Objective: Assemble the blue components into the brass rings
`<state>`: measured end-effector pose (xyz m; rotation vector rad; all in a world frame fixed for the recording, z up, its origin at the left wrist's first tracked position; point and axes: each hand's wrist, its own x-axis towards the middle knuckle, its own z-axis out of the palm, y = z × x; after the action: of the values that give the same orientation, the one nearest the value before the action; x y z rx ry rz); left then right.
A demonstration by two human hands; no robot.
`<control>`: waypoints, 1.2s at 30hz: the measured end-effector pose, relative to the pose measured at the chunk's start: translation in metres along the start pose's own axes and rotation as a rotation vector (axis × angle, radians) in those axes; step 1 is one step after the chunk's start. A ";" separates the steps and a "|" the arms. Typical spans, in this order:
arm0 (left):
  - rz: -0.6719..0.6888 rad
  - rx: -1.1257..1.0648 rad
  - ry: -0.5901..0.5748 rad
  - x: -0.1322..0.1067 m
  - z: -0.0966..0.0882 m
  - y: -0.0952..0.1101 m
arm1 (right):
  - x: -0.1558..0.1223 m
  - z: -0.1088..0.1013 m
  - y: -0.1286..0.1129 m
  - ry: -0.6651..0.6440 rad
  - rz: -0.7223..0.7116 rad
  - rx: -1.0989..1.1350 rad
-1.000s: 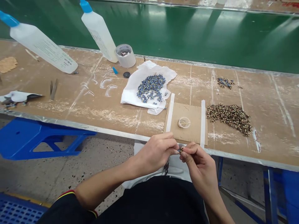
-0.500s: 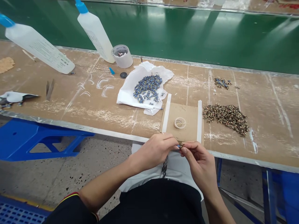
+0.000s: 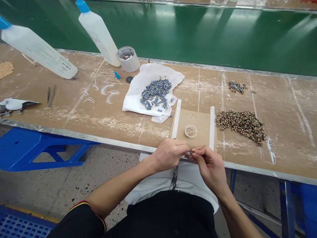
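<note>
At the table's front edge my left hand (image 3: 168,153) pinches a tiny blue piece (image 3: 190,152) between thumb and fingers. My right hand (image 3: 210,165) meets it there, its fingertips closed on a small dark brown piece touching the blue one; the fingers partly hide both. Just beyond them stands a small clear cup (image 3: 190,131) with a thin stick across it, on a cardboard square (image 3: 203,122) edged with white tape. Many small blue-and-yellow pieces (image 3: 156,92) lie on white paper (image 3: 133,96) to the left. To the right is a heap of brown-and-cream pieces (image 3: 241,125).
A smaller cluster of blue and brown pieces (image 3: 237,87) lies at the back right. Two bottles with blue tops (image 3: 99,36) lean at the back left, near a tape roll (image 3: 128,59) holding scraps. A black disc (image 3: 129,79) and blue cap (image 3: 117,75) lie nearby. Blue stool (image 3: 37,145) below.
Both hands have risen slightly toward the table, still together at the fingertips. The right fingers have shifted a little around the small piece. The view has moved slightly.
</note>
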<state>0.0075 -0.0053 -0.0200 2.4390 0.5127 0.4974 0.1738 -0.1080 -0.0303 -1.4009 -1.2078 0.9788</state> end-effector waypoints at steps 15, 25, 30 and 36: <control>0.032 -0.029 -0.002 0.002 0.000 -0.005 | 0.006 -0.006 -0.007 -0.068 0.108 0.046; 0.065 -0.100 -0.009 0.001 -0.011 -0.009 | 0.005 -0.009 -0.004 -0.045 0.171 0.089; 0.065 -0.094 0.013 0.000 -0.009 -0.009 | 0.004 -0.006 -0.002 -0.043 0.138 0.016; -0.033 -0.066 -0.036 0.000 -0.004 -0.007 | 0.004 -0.002 -0.010 -0.042 0.043 -0.094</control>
<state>0.0043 0.0022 -0.0217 2.3685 0.5134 0.4490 0.1744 -0.1044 -0.0204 -1.4916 -1.2737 0.9969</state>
